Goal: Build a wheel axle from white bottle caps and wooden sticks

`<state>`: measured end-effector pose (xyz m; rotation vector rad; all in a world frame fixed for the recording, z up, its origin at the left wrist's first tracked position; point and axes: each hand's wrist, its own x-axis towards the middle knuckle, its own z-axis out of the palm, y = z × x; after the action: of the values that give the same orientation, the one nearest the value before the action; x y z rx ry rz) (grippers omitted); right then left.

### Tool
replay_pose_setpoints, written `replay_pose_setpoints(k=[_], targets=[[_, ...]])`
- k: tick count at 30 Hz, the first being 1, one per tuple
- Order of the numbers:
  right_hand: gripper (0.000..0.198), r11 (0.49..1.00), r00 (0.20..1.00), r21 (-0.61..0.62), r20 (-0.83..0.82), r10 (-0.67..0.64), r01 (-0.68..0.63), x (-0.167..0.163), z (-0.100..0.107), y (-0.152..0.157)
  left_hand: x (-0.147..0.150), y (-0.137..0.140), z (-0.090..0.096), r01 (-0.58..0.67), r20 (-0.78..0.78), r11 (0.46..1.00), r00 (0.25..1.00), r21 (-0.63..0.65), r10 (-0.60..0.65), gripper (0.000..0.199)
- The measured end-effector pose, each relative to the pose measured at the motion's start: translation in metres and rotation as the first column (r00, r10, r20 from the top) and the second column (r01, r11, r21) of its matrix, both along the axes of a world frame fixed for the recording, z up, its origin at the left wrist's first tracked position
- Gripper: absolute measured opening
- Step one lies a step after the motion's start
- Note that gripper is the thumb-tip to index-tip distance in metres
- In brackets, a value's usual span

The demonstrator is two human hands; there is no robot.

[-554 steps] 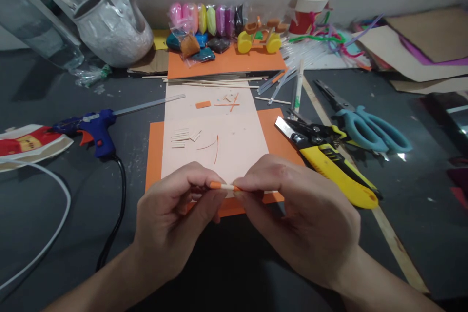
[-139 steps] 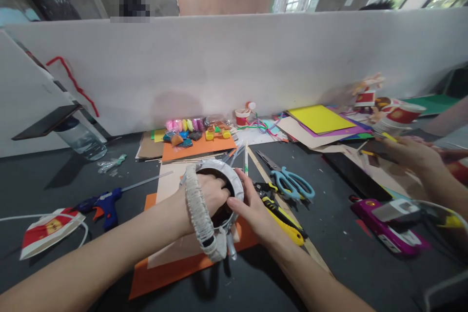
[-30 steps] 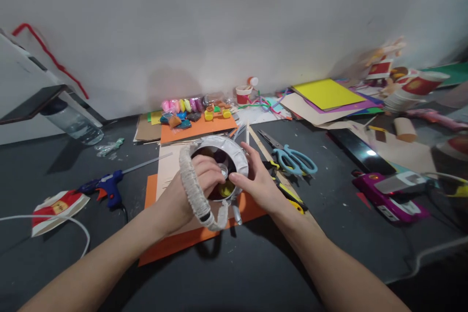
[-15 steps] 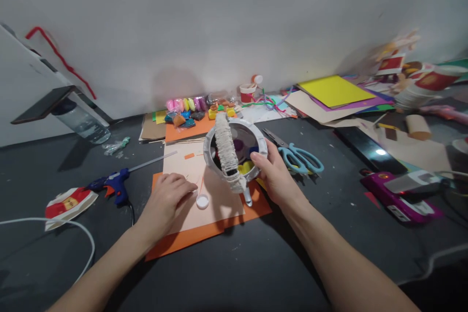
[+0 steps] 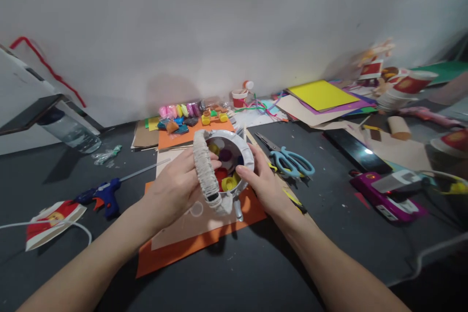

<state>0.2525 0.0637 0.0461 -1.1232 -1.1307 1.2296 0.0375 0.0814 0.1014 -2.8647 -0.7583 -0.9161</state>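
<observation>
A small round grey-white basket (image 5: 248,156) with a handle (image 5: 205,165) wrapped in pale cord is tilted toward me above the paper. Inside it lie coloured round pieces, among them a yellow one (image 5: 229,184). My right hand (image 5: 265,183) grips its right side, thumb over the rim. My left hand (image 5: 177,183) closes on its left side, fingertips showing inside beneath the handle; part of that grip is hidden. Under the basket are a pale pink sheet (image 5: 175,236) and orange card (image 5: 149,263). A white ring-like cap (image 5: 196,209) lies on the pink sheet.
Blue-handled scissors (image 5: 290,161) lie to the right, beside a black phone (image 5: 358,150) and a purple device (image 5: 387,200). At left are a blue glue gun (image 5: 107,195) and a water bottle (image 5: 73,131). Clay packets (image 5: 179,124) and coloured paper (image 5: 321,95) line the back.
My left hand has moved from the pink sheet up to the basket's left side and now holds it too. The basket has shifted slightly left and down in view.
</observation>
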Motion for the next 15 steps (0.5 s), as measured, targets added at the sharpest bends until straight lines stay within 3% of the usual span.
replay_pose_setpoints(k=[4,8,11,15], targets=[[0.082,0.999,0.999,-0.026,-0.019,0.027,-0.028,-0.001,-0.004,0.001,0.017,0.010,-0.002,0.014,-0.191,1.000,0.981,-0.027,-0.018,0.019],[0.095,0.997,0.998,-0.060,-0.039,0.048,-0.051,-0.003,-0.012,0.002,0.034,0.015,-0.006,-0.091,-0.300,0.992,0.952,-0.082,0.063,0.020],[0.100,0.996,0.997,-0.071,-0.045,0.060,-0.063,-0.005,-0.015,0.002,0.045,0.022,-0.011,-0.186,-0.345,0.977,0.928,-0.106,0.139,0.022],[0.099,0.994,0.996,-0.078,-0.049,0.078,-0.082,-0.006,-0.015,0.001,0.050,0.035,-0.017,-0.203,-0.329,0.964,0.934,-0.174,0.137,0.028]])
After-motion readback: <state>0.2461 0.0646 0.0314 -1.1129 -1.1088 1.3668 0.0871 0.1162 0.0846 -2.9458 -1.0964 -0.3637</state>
